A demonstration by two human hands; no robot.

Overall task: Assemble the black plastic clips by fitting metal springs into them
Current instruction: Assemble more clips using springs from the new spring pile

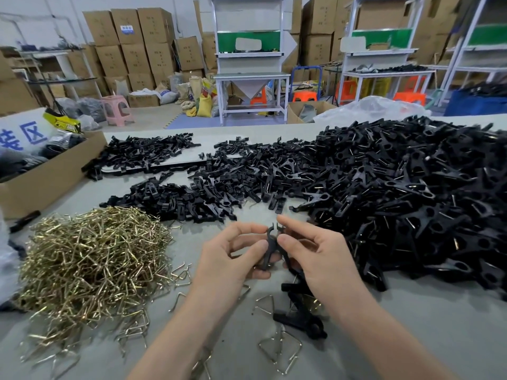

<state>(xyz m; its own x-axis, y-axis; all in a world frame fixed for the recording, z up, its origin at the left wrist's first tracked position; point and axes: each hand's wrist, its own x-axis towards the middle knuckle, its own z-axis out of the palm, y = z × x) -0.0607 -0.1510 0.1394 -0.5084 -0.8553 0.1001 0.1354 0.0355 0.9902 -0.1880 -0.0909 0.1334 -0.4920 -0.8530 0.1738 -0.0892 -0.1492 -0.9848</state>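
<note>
Two black plastic clip halves (272, 246) stand upright together above the grey table (411, 325), held between both hands. My left hand (233, 256) pinches the left half with thumb and fingers. My right hand (315, 256) pinches the right half. A heap of brass-coloured metal springs (90, 259) lies at the left. A large pile of black clips (397, 198) covers the right side. Loose clip halves (192, 198) lie in the middle. No spring shows in either hand.
A few loose springs (279, 349) and black clip pieces (301, 311) lie near my wrists. A cardboard box (46, 176) stands at the left edge. A clear plastic bag (370, 108) sits at the far right. Stacked cartons and workbenches stand beyond the table.
</note>
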